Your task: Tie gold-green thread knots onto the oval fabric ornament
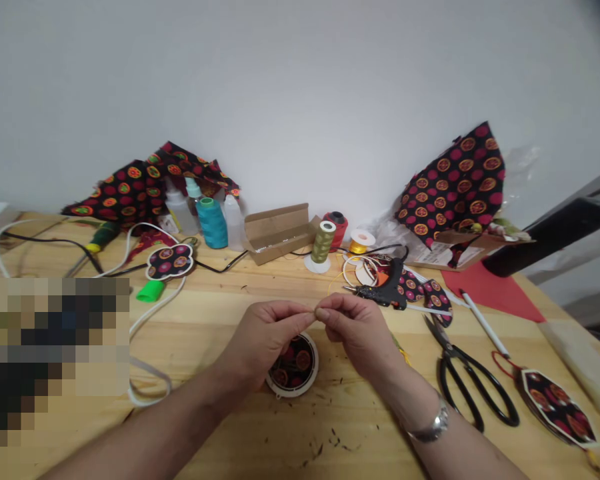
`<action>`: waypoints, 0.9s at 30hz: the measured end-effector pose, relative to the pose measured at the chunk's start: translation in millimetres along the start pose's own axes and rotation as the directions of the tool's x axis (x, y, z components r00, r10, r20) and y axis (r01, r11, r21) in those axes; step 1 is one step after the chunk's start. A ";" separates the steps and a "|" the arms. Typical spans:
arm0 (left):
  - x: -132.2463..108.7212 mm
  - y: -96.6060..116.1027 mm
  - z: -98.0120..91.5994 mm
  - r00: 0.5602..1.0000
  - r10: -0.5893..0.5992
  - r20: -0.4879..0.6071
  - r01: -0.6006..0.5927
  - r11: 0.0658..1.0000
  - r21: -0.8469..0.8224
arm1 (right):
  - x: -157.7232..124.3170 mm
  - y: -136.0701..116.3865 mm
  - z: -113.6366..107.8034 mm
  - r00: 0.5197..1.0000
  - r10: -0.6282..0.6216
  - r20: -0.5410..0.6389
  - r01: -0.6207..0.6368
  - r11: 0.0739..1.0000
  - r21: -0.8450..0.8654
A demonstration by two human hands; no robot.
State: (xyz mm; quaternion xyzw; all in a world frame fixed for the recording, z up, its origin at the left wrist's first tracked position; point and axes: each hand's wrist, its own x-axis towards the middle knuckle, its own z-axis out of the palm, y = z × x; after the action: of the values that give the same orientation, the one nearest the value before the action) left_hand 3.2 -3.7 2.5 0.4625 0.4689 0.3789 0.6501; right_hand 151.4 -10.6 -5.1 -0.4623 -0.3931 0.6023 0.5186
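Steady your left hand (261, 335) and right hand (361, 333) against each other and pinch lightly, fingertips closed narrow on something too small to tell, near the round white-rimmed disc of dark patterned fabric (297, 365) lying on the pale wooden table (243, 443)

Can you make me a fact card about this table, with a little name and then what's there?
Hands: left hand and right hand, fingertips pinched together
Between fingertips: too small to tell
Nearest thing: round piece, dark with a pale rim, partly hidden by the left hand
Right side: black-handled scissors, lying on the table
Thread: teal spool, olive spool, red spool, yellow spool
Box: open cardboard box
Wrist: silver band, right arm
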 end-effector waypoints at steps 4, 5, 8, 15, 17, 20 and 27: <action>0.4 1.3 0.5 1.000 -0.004 -0.005 0.004 1.000 0.020 | 0.3 -0.5 -1.2 1.000 -0.017 -0.023 0.015 0.997 -0.080; 0.5 1.7 0.6 1.000 -0.007 -0.004 0.007 1.000 0.027 | 0.2 -1.0 -1.1 1.000 -0.015 -0.027 0.013 0.996 -0.091; 0.8 2.2 0.6 1.000 -0.016 0.006 0.016 1.000 0.024 | 0.0 -1.7 -1.2 1.000 -0.007 -0.029 0.003 0.994 -0.111; 1.7 -2.8 -0.8 0.999 -0.012 0.036 0.013 1.000 -0.023 | 0.8 -0.1 -3.7 1.000 -0.006 0.009 0.007 0.992 -0.124; 2.1 -4.1 -1.7 0.999 0.000 0.055 0.002 0.999 -0.038 | 0.6 -0.9 -3.1 1.000 -0.008 0.003 0.008 0.992 -0.125; 2.6 -4.8 -2.6 0.997 0.009 0.072 -0.005 0.999 -0.049 | -0.1 -3.4 -1.2 1.000 -0.024 -0.001 0.024 0.994 -0.109; 1.4 -2.0 0.2 0.999 -0.012 0.032 0.013 1.000 -0.016 | -1.5 -5.3 0.7 0.998 -0.054 -0.018 0.051 0.990 -0.129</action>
State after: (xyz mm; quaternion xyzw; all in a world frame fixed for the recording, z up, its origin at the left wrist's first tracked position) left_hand 3.9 -3.0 0.3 0.4604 0.4583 0.3711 0.6636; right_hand 152.2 -11.2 0.3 -0.4906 -0.4377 0.5569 0.5076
